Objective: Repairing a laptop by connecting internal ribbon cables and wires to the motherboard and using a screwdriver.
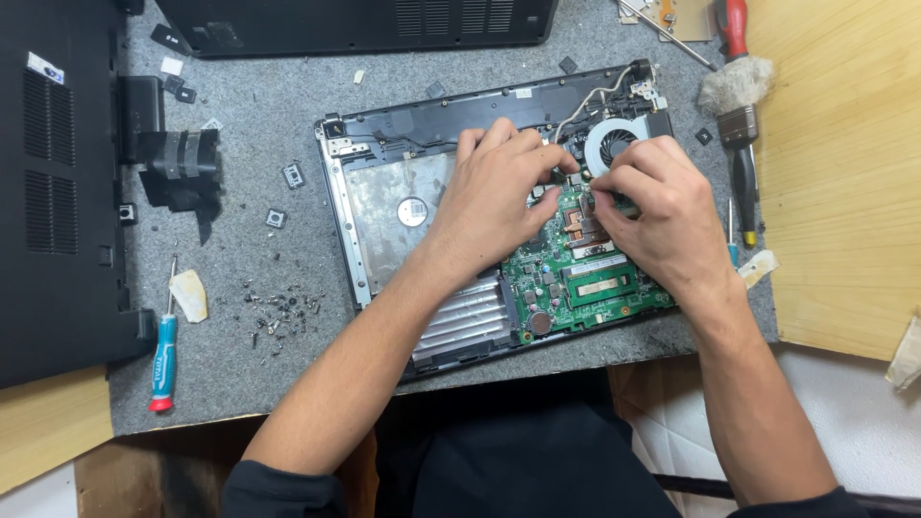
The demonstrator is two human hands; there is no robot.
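An electronics repair workshop, seen from above. A grey felt mat (269, 125) covers a wooden worktop (844, 173). On the mat lies an opened laptop chassis (384, 221) with its green circuit board (585, 278) and round cooling fan (610, 142) exposed. Around it are repair tools and removed parts: a blue-handled screwdriver (164, 360), a scatter of tiny loose screws (283, 312), a dusting brush (737, 91), a red-handled tool (735, 24), and detached black laptop covers (53, 192) set aside at the left and top.
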